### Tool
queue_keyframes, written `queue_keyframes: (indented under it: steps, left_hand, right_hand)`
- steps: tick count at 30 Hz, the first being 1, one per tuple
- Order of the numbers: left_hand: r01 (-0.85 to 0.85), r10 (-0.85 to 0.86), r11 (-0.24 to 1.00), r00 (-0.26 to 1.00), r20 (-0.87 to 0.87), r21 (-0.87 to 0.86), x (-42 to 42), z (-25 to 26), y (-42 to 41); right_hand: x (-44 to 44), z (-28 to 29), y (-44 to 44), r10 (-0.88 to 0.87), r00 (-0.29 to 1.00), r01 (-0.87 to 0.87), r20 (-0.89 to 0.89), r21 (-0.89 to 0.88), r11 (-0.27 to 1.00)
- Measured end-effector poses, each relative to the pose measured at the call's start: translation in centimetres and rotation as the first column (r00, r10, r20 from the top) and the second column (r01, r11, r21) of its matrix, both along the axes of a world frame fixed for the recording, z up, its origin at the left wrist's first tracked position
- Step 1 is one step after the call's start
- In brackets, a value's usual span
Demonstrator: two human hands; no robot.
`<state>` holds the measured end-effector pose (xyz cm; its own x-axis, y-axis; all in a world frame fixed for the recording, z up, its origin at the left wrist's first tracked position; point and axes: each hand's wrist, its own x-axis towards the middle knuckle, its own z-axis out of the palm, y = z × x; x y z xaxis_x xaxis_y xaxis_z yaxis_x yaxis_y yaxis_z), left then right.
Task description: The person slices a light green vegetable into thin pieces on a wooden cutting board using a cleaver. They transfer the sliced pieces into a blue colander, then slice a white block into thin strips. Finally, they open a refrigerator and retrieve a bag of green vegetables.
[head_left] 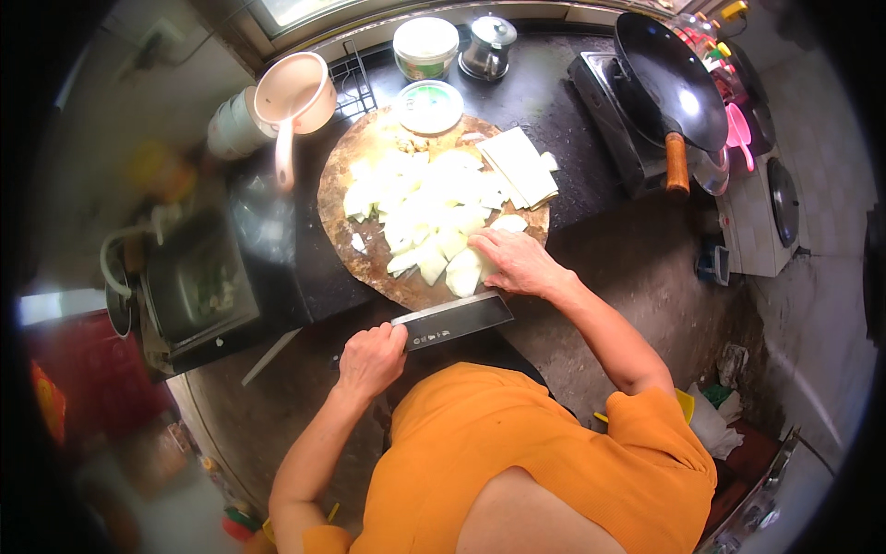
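My left hand (372,354) grips the handle of a cleaver (453,322) with a dark blade, which lies level along the near edge of a round wooden chopping board (339,239). Pale cut vegetable pieces (422,208) are heaped over the board, very bright in the light. At the heap's near right side, my right hand (519,262) touches some pieces with its fingers spread and bent; whether it grips one is hidden. A folded pale cloth (520,166) lies at the board's right edge, and a round lid (429,106) rests at its far edge.
A black wok (664,76) with a wooden handle sits on a stove (609,118) at right. Behind the board stand a white tub (426,48) and a metal pot (489,48). A pink ladle-like pan (294,93) and stacked bowls (239,124) are at left, beyond a sink (201,277).
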<state>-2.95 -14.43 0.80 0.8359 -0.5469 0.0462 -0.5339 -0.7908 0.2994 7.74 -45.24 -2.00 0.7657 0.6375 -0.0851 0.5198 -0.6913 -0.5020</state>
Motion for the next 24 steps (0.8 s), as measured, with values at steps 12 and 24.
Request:
queue_keyframes:
  steps: [12, 24]
  left_hand:
    - [-0.176, 0.163, 0.982, 0.973, -0.165, -0.066, -1.9, -0.2, 1.0]
    - [-0.280, 0.248, 0.951, 0.943, -0.224, -0.127, -2.0, -0.6, 0.7]
  right_hand:
    - [1.4, -0.7, -0.8, -0.083, 0.996, 0.080, -0.015, -0.157, 0.984]
    - [0.8, 0.1, -4.7, -0.505, 0.862, 0.493, -0.041, -0.168, 0.854]
